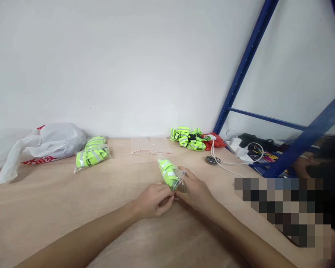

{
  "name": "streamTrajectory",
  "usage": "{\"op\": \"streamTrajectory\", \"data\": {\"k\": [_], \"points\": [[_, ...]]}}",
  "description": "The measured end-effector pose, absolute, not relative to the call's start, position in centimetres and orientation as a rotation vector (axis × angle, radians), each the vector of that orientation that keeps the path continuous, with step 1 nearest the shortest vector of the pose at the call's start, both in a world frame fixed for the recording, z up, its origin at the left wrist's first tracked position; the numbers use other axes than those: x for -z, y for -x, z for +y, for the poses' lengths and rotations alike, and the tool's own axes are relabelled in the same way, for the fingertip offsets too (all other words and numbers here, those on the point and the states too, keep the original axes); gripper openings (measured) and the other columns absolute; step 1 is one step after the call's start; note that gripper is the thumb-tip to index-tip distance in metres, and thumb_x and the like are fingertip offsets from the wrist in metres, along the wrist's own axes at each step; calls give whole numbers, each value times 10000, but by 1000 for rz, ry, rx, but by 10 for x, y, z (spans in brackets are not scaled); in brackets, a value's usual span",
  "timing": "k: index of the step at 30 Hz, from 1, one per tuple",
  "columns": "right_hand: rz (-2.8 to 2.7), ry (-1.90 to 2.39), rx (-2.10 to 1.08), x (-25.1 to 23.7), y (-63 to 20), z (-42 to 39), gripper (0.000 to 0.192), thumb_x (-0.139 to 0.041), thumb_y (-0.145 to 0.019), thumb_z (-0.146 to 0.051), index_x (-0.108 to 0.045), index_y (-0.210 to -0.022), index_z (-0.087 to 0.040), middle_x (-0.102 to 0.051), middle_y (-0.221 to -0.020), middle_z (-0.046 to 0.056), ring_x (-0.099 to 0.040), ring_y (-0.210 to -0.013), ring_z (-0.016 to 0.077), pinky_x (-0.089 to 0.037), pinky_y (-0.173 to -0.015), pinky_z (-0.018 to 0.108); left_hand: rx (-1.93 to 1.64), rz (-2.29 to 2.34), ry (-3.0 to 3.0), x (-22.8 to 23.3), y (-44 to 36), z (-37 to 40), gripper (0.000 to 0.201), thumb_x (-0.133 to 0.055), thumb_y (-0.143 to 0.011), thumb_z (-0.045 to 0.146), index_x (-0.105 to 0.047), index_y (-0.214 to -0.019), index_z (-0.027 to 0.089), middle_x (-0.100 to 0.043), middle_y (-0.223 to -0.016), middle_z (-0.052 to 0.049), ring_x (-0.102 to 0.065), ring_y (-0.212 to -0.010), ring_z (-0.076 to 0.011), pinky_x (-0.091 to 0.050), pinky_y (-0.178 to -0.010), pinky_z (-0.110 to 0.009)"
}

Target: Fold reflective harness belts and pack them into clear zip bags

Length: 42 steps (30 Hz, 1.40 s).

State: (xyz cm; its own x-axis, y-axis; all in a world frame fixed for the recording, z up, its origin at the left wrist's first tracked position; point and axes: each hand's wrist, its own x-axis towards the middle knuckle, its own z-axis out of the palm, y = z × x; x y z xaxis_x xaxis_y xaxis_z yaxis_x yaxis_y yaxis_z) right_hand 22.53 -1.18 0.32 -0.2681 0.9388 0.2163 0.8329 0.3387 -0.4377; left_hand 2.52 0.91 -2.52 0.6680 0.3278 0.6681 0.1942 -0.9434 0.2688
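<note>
A clear zip bag (170, 173) with a folded neon-yellow reflective strap inside lies at the middle of the table, its open-end edge toward me. My left hand (155, 199) pinches the near corner of the bag's edge between thumb and fingers. On the other side, my right hand (195, 189) is closed on the right part of the same edge. Further left lie packed bags of reflective straps (92, 153). Loose reflective straps (188, 138) with black buckles are heaped near the wall.
Flat clear bags (141, 145) lie by the wall. A white plastic bag (57, 141) stands at the left. At the right are a red cloth (216, 140), a computer mouse (212, 160), white cables (229, 163) and a blue metal frame (240, 74). A person sits beyond it.
</note>
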Motion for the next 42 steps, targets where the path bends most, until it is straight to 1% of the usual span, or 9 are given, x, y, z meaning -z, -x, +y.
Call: {"op": "streamTrajectory", "data": {"k": [3, 9, 19, 25, 30, 34, 38, 40, 42], "points": [[-2170, 1623, -280, -1, -220, -11, 596, -655, -827, -293, -502, -1401, -239, -448, -1517, 133, -557, -1289, 300, -528, -938, 390, -1138, 393, -2760, 26, -28, 10, 165, -422, -935, 157, -483, -792, 212, -606, -684, -24, -564, -630, -150, -445, -632, -256], [-2140, 1532, -226, 8, -218, -5, 657, -639, -784, -213, -485, -1421, -259, -480, -1499, 100, -548, -1296, 271, -516, -953, 344, -1158, 385, -2809, 24, -30, 9, 167, -400, -949, 149, -496, -824, 205, -629, -726, -44, -582, -671, -164, -468, -652, -265], [-1891, 1369, -443, 19, -218, 6, 545, -605, -742, -181, -617, -1280, -268, -652, -1243, 52, -643, -1083, 236, -496, -952, 339, -1161, 439, -2780, 24, -30, 10, 166, -381, -951, 151, -482, -831, 203, -622, -741, -47, -568, -672, -153, -452, -631, -248], [-1859, 1308, -516, 25, -215, 9, 460, -596, -731, -163, -644, -1184, -230, -663, -1123, 62, -638, -993, 229, -504, -890, 343, -1194, 375, -2748, 23, -32, 8, 157, -396, -948, 138, -454, -821, 210, -610, -733, -38, -561, -665, -152, -437, -622, -241], [-1781, 1247, -521, 26, -212, 11, 516, -581, -727, -157, -626, -1238, -211, -658, -1150, 81, -628, -1013, 232, -501, -899, 354, -1155, 407, -2727, 24, -34, 7, 164, -398, -949, 146, -464, -813, 210, -601, -733, -38, -563, -660, -151, -432, -613, -239], [-1717, 1185, -662, 28, -214, 16, 468, -608, -704, -185, -665, -1169, -172, -700, -1069, 78, -645, -931, 232, -524, -850, 356, -1091, 427, -2653, 23, -33, 6, 157, -395, -965, 166, -488, -845, 207, -622, -774, -47, -573, -685, -159, -448, -633, -250], [-1544, 1162, -950, 27, -221, 24, 320, -678, -701, -296, -707, -991, -163, -745, -935, 58, -676, -850, 251, -556, -809, 380, -1292, 502, -2408, 23, -26, 12, 128, -392, -985, 181, -513, -1023, 202, -637, -1007, -102, -608, -953, -201, -492, -862, -328], [-1463, 1076, -1049, 23, -226, 27, 372, -738, -684, -364, -717, -1005, -178, -757, -1011, 71, -683, -970, 292, -547, -891, 415, -1455, 649, -2234, 26, -20, 22, 178, -423, -987, 205, -485, -1154, 205, -587, -1204, -141, -550, -1175, -237, -429, -1030, -418], [-1396, 988, -1111, 21, -231, 28, 458, -783, -679, -446, -722, -1058, -195, -752, -1104, 90, -663, -1090, 320, -520, -969, 446, -1550, 810, -2060, 30, -14, 34, 259, -470, -986, 255, -447, -1242, 221, -512, -1356, -152, -460, -1321, -260, -358, -1110, -478]]}}
